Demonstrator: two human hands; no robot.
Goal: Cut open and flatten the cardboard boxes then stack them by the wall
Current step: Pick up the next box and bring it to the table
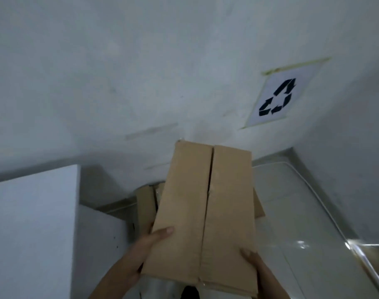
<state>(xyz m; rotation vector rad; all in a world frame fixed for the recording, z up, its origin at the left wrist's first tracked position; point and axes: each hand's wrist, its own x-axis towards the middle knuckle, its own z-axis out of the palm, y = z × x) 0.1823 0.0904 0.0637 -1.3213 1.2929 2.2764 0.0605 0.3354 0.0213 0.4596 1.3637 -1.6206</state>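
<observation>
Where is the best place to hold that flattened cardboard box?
By its long edges near the close end, one hand from each side, as the left hand and right hand do. The flattened cardboard box is broad and thin, so a thumb on top with fingers beneath should steady it.

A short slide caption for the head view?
Left hand and right hand hold a flattened cardboard box near the recycling sign.

flattened box (206,201) hides most of the cardboard pile (145,203).
</observation>
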